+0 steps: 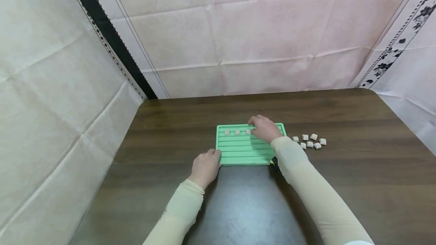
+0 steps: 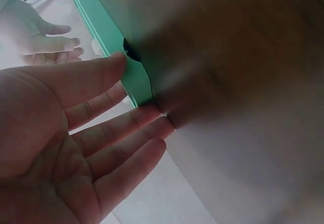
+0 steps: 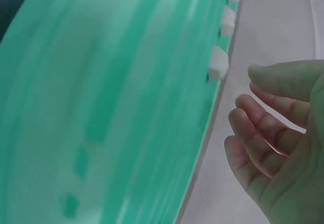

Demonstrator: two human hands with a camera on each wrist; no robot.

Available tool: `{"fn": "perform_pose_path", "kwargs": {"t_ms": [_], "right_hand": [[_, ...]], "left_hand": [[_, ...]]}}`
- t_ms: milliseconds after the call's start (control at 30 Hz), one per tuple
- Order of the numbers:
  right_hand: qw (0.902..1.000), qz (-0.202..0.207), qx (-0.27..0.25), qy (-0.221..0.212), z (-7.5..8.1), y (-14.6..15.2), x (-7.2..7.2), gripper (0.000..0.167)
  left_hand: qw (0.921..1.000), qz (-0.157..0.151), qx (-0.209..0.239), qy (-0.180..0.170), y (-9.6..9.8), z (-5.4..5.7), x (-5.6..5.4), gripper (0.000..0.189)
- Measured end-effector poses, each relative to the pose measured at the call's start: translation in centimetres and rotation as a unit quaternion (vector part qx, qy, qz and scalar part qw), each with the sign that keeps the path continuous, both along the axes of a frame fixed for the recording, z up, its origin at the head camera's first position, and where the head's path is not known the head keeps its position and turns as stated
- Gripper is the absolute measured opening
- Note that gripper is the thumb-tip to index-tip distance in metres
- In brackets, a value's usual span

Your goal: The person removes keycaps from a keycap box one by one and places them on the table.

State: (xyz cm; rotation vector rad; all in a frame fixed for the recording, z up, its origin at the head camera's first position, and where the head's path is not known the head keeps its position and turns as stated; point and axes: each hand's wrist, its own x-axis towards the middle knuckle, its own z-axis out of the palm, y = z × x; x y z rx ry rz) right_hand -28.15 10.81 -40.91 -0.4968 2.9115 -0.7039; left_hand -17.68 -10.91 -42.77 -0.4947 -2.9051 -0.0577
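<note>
Holding the green board steady on the tabletop should help: the left hand pinches its near corner. The right hand, loose and empty, should line up white blocks gently.

The tray is mint green; the blocks are white, perhaps with dark marks too small to read. The table is brown with darker wood-grain bands, the sleeves pale cream. Black flowers pattern the white border at right.
</note>
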Motion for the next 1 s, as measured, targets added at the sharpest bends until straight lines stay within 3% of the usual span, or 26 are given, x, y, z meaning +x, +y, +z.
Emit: {"fn": "perform_pose_path", "kwargs": {"t_ms": [367,1000], "right_hand": [[0.9999,0.008,0.013,-0.002,-1.8,-1.7,-0.4,0.026],[0.999,0.003,0.043,0.011,-1.6,-2.3,-0.4,0.023]], "left_hand": [[1.0,0.002,0.003,0.004,-0.1,-0.1,-0.1,0.018],[1.0,0.003,0.002,0.008,-0.1,-0.2,0.0,0.018]]}}
